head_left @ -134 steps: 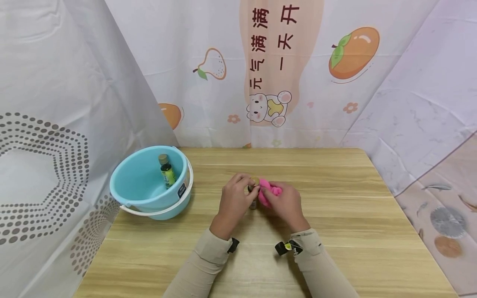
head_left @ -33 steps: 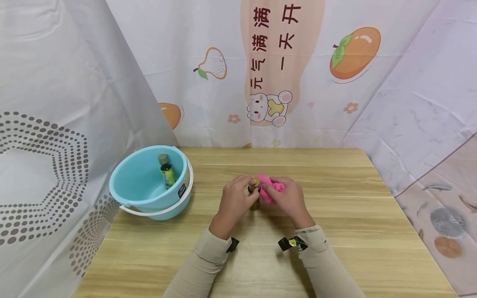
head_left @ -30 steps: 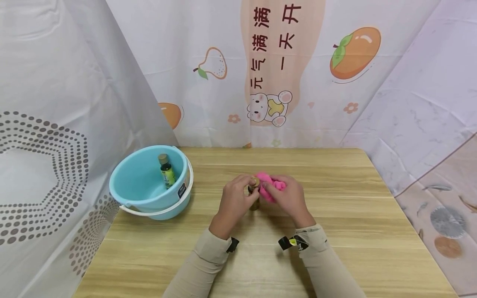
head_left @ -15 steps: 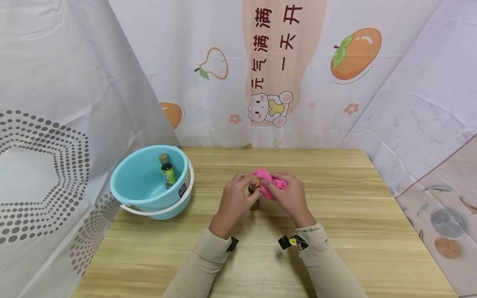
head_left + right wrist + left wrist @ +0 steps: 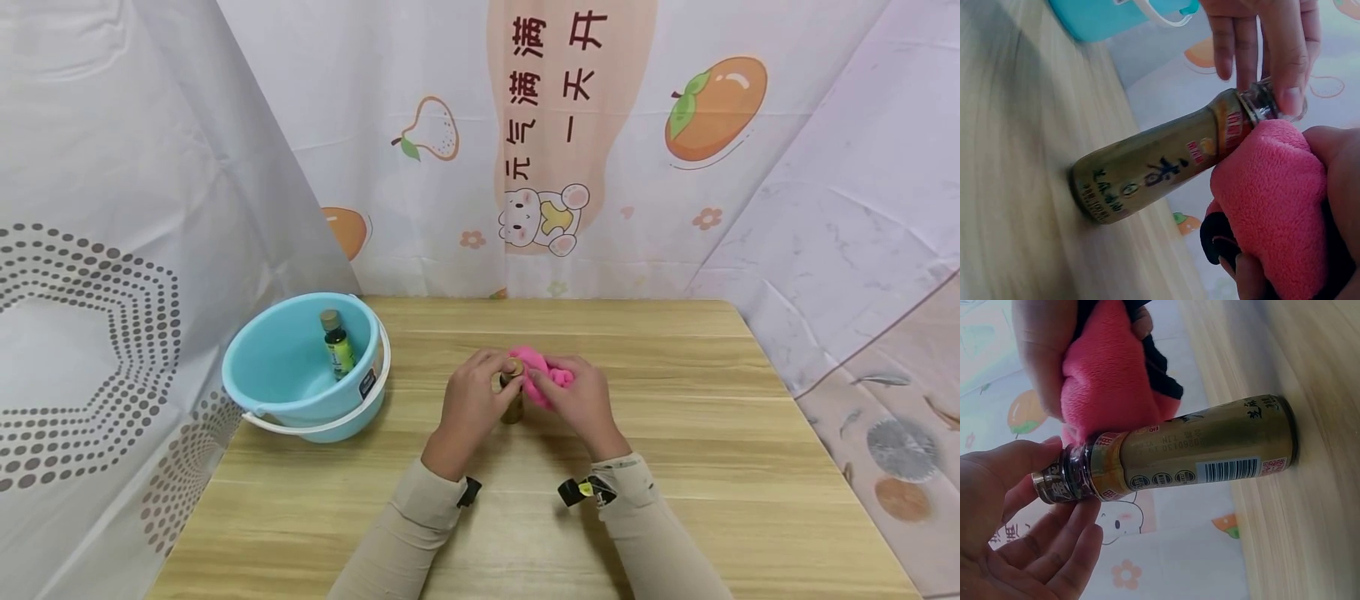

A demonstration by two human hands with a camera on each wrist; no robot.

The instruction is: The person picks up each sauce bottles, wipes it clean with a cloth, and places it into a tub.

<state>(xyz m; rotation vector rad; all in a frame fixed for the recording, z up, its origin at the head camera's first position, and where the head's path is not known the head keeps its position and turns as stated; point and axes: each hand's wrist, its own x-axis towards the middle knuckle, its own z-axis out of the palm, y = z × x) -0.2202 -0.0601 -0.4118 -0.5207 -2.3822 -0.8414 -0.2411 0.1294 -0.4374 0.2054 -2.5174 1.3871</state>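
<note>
A sesame oil bottle (image 5: 1204, 450) with a gold label stands upright on the table, small in the head view and large in both wrist views. My left hand (image 5: 474, 392) pinches it at the dark cap and neck with thumb and fingers. On its right side, my right hand (image 5: 581, 400) grips a bunched pink cloth (image 5: 1272, 194) with black parts. The cloth touches the bottle's neck and shoulder. Part of the bottle's upper half is hidden behind the fingers in the head view.
A light blue bucket (image 5: 262, 358) with a white handle (image 5: 382, 358) stands at the table's left. Inside it leans a dark bottle (image 5: 340, 348) with a green-yellow label. The wooden table (image 5: 675, 467) meets a printed curtain (image 5: 420, 208) at the back.
The cloth has shifted around the bottle's neck, toward the far side and slightly back right, with my right hand. The bottle shows a different side than at first. My left hand stays at the cap.
</note>
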